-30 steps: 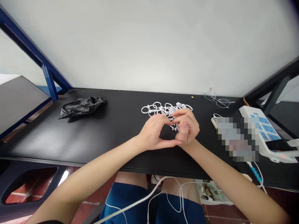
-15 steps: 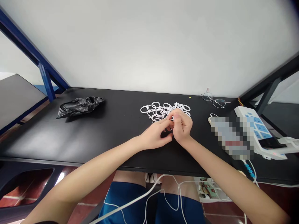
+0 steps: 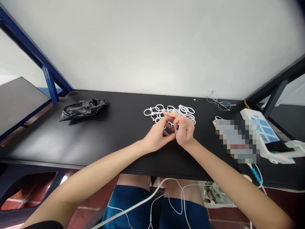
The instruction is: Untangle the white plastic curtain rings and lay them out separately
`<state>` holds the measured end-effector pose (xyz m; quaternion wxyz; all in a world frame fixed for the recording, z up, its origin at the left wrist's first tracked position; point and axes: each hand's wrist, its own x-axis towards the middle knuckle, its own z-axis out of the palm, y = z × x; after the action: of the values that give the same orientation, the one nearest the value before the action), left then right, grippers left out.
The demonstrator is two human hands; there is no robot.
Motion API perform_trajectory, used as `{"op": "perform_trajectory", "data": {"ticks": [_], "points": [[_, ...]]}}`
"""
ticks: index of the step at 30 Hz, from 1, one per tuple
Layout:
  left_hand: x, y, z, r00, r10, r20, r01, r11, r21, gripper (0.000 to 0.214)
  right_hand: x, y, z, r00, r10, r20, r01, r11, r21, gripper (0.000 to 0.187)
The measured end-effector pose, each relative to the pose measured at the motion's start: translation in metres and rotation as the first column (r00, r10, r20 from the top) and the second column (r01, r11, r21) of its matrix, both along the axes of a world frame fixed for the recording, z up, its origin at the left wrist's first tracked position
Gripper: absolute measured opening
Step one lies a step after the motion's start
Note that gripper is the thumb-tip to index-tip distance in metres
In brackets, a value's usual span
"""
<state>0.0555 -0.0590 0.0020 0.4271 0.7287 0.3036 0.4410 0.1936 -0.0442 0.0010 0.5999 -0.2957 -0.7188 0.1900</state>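
Where the two hands meet over the black bench (image 3: pixel 107 133), they pinch one small white piece between them at the near edge of a pile of white rings (image 3: pixel 169 112). Left hand (image 3: pixel 158 135) has its fingers curled in, thumb and forefinger closing toward the piece (image 3: pixel 175 128). Right hand (image 3: pixel 184 128) grips the same piece from the other side, its forefinger stretched out to the left over the pile. What the piece is exactly cannot be told; it is too small and partly covered by the fingertips. Both hands touch each other at the tips.

To the left, well apart from the pile, lies a crumpled black bag (image 3: pixel 83 108). Glasses (image 3: pixel 220 102) rest near the wall on the right. A white power strip (image 3: pixel 265 135) sits at the bench's right end, with a blurred patch just beside it. White cables (image 3: pixel 152 200) hang below the bench over blue shorts (image 3: pixel 133 206).
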Motion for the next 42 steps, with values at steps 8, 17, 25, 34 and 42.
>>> {"op": "perform_trajectory", "data": {"ticks": [8,17,25,34,42], "points": [[-0.004,0.004,0.006,0.992,-0.055,0.112,0.062,0.996,-0.061,0.042,0.0,0.0,0.008,0.991,0.007,0.136,-0.021,0.995,0.101,0.03],[-0.006,0.013,0.007,0.921,-0.174,0.349,0.249,0.951,-0.184,0.046,-0.002,-0.002,0.009,0.976,-0.101,0.195,0.07,0.984,0.162,0.022],[-0.022,0.022,0.014,0.931,-0.256,0.259,0.325,0.905,-0.274,0.047,-0.001,-0.005,0.012,0.966,-0.176,0.19,0.131,0.964,0.23,0.022],[-0.031,0.03,0.016,0.945,-0.27,0.182,0.309,0.921,-0.236,0.048,-0.006,-0.008,0.013,0.976,-0.113,0.188,0.062,0.964,0.26,0.024],[-0.031,0.029,0.018,0.947,-0.277,0.163,0.311,0.917,-0.249,0.043,-0.006,-0.008,0.014,0.981,-0.089,0.175,0.034,0.956,0.291,0.024]]}}
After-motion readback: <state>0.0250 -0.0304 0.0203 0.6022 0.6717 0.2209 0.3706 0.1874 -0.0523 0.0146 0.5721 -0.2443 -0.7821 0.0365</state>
